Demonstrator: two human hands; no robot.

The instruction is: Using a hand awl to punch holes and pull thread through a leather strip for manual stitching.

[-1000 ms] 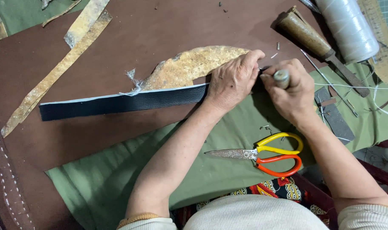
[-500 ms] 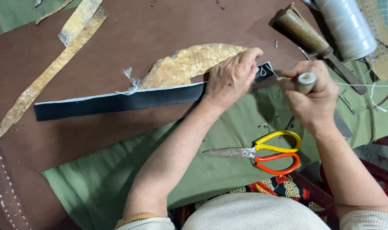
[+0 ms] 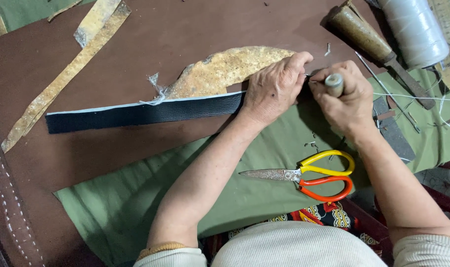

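The left hand [image 3: 274, 89] presses the black strap [image 3: 141, 112] flat; the right hand's [image 3: 346, 99] fingers grip the awl [image 3: 334, 84]. Push straight, slowly.

Scissors [image 3: 304, 178] with one yellow and one orange handle lie on the green cloth [image 3: 136, 207]. Up and right of the scissors rest a wooden-handled tool [image 3: 368, 42] and a spool of white thread [image 3: 417, 29]. Far left of the scissors, tan scrap strips [image 3: 62, 79] cross the brown leather sheet [image 3: 160, 29].
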